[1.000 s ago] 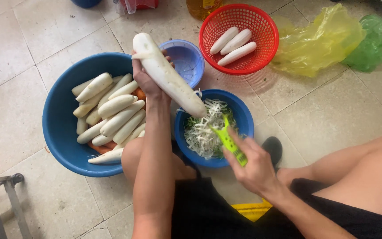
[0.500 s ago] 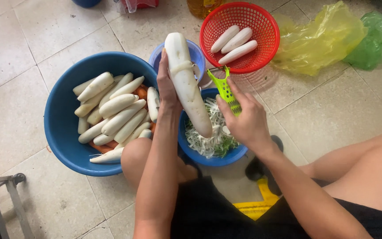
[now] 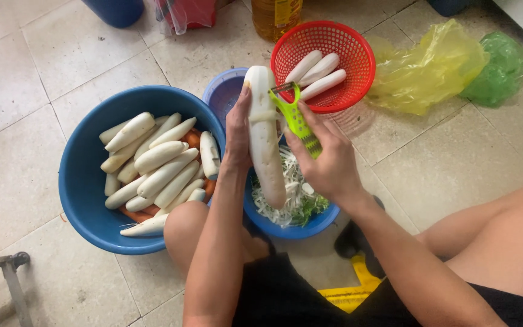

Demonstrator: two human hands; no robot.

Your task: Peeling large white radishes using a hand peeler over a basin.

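While the long white peeled radish (image 3: 266,136) stood nearly upright over the small blue plastic bowl (image 3: 319,221), the left hand (image 3: 237,130) gripped it along its upper half, fingers wrapped behind and thumb on the near side, clamped firmly; this hold kept the front face of the root bare and exposed to the blade. The right hand (image 3: 328,163) was closed around the handle of a lime-green plastic peeler (image 3: 295,115), fingers curled together on it, with the metal head laid against the radish close to its top end, apparently the start of a downward stroke. The lower tip of the radish pointed into the small bowl, so that the white shreds and green scraps (image 3: 295,197) already heaped there marked where trimmings dropped. To the person's left sat a large round blue plastic basin (image 3: 83,181), filled with many more white radishes (image 3: 152,163) lying over a few orange carrots, within easy reach of the holding hand. Beyond the work sat a round red plastic mesh basket (image 3: 358,54) containing three shorter white radishes (image 3: 319,72), kept separate from the basin stock. A second, paler blue perforated bowl (image 3: 222,91) lay partly hidden behind the left hand. Crumpled yellow (image 3: 431,66) and green plastic bags (image 3: 497,60) rested on the beige tiled floor (image 3: 31,91), well apart to the right. The person's bare knees flanked the small bowl.
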